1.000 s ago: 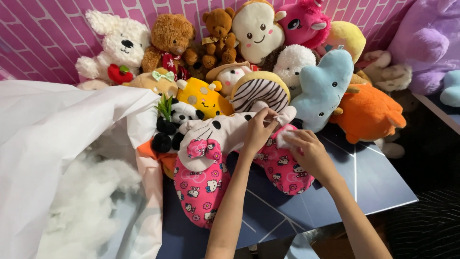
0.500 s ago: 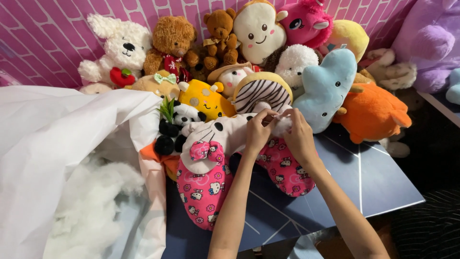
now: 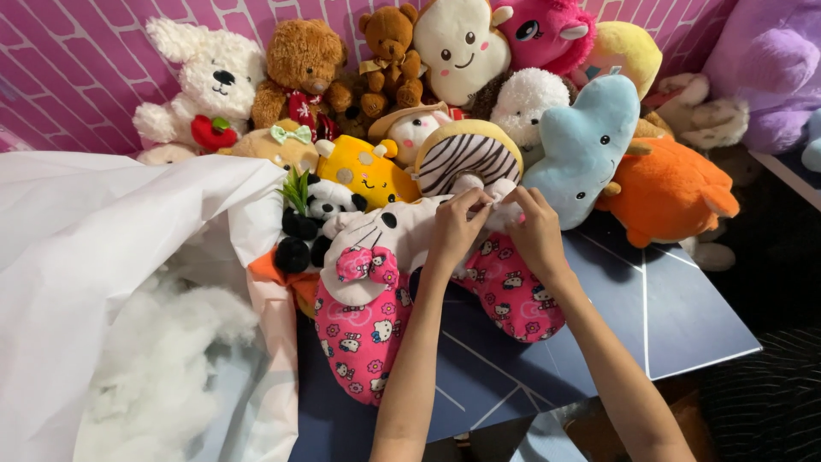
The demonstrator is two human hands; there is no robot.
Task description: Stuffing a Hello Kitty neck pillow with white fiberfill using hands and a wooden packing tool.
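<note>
Pinching pink plush cat | left hand, right hand grips closed | white bag: stuffing

Both hands seemingly pinch the pink neck pillow.

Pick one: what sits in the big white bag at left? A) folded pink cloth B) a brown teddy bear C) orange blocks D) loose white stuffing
D: the open white bag holds a fluffy heap of loose white stuffing, with no toy or cloth visible inside it; the brown teddy bear sits apart, against the pink wall.
</note>
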